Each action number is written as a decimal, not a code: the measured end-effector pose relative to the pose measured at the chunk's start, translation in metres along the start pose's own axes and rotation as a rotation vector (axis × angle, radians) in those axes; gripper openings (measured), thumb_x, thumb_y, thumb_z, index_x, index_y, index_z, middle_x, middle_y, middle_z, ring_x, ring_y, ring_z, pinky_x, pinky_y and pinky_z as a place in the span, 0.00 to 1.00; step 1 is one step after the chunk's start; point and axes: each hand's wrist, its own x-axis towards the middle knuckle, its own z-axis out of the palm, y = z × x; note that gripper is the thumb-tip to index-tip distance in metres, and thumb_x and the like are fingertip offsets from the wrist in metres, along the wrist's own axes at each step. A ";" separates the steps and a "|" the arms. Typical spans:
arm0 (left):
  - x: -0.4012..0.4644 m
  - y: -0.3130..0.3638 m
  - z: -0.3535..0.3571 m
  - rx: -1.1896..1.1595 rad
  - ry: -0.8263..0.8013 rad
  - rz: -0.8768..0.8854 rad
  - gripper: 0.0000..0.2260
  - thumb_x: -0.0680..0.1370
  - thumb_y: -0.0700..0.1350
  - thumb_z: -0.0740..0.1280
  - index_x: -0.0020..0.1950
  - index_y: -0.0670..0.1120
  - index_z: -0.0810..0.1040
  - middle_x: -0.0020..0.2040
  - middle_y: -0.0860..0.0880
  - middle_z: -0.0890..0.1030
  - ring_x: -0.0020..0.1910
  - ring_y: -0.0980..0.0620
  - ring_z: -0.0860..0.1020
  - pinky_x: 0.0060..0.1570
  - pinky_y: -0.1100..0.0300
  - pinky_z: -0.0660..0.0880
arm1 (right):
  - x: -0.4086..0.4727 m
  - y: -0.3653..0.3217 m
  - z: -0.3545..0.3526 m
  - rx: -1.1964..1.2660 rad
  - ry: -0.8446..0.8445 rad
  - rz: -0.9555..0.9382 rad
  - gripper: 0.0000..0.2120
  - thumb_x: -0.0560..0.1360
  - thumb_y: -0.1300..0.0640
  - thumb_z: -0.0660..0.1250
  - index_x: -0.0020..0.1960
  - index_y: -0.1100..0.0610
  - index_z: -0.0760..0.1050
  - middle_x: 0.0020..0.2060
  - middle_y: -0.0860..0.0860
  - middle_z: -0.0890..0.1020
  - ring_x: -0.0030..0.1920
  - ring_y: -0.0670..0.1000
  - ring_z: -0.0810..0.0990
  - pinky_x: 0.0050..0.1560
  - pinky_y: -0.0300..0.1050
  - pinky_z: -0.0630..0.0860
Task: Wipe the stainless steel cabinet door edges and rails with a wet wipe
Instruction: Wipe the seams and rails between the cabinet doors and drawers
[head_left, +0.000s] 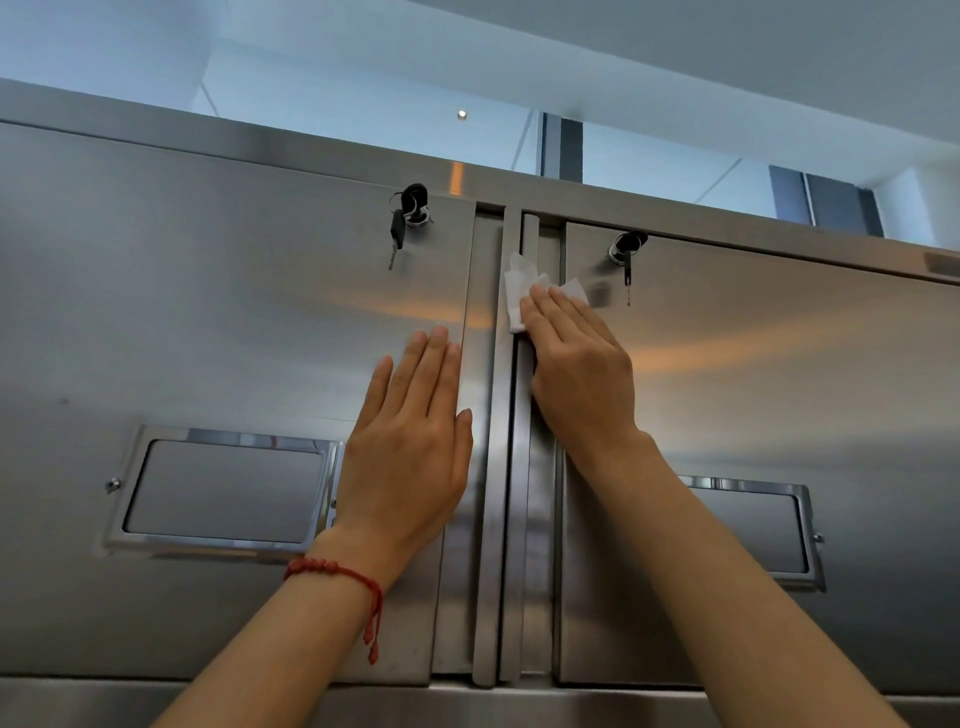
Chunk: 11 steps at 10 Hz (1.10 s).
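Fingers (558, 312) straight, together | right hand (582, 374) presses wipe (519, 291) on rail (540, 493)

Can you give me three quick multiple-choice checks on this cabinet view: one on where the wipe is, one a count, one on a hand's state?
1. Where is the wet wipe?
A. on the left door's label frame
B. on the right door's inner edge, near the top
C. on the cabinet's bottom rail

2. How many door locks have keys in them?
A. none
B. one
C. two

3. How does the left hand lie?
A. flat on the left door, fingers straight
B. gripping a key
C. curled round the wipe

Answers: 1 B, the right hand presses the wipe on the edge beside the centre gap. 2 C, the left door's key and the right door's key each hang from a lock. 3 A, its palm rests on the steel and holds nothing.
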 end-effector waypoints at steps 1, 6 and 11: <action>0.000 0.000 0.001 0.003 0.006 0.002 0.24 0.79 0.47 0.50 0.71 0.37 0.63 0.72 0.39 0.63 0.72 0.42 0.61 0.70 0.45 0.58 | 0.008 0.002 0.001 0.002 -0.004 -0.001 0.17 0.67 0.71 0.73 0.56 0.69 0.78 0.54 0.65 0.80 0.55 0.62 0.80 0.59 0.55 0.71; 0.000 -0.001 0.002 0.012 0.009 0.006 0.24 0.79 0.47 0.50 0.71 0.37 0.63 0.72 0.39 0.63 0.72 0.42 0.61 0.69 0.44 0.59 | 0.017 0.004 0.003 0.009 -0.011 0.028 0.16 0.68 0.72 0.70 0.56 0.69 0.78 0.53 0.65 0.80 0.55 0.62 0.80 0.61 0.53 0.68; 0.000 -0.001 0.003 0.017 0.020 0.006 0.24 0.79 0.47 0.51 0.71 0.36 0.63 0.72 0.39 0.63 0.72 0.42 0.61 0.69 0.44 0.59 | 0.015 0.005 0.004 0.025 -0.060 0.042 0.17 0.69 0.73 0.69 0.57 0.70 0.77 0.55 0.66 0.79 0.56 0.63 0.79 0.61 0.54 0.68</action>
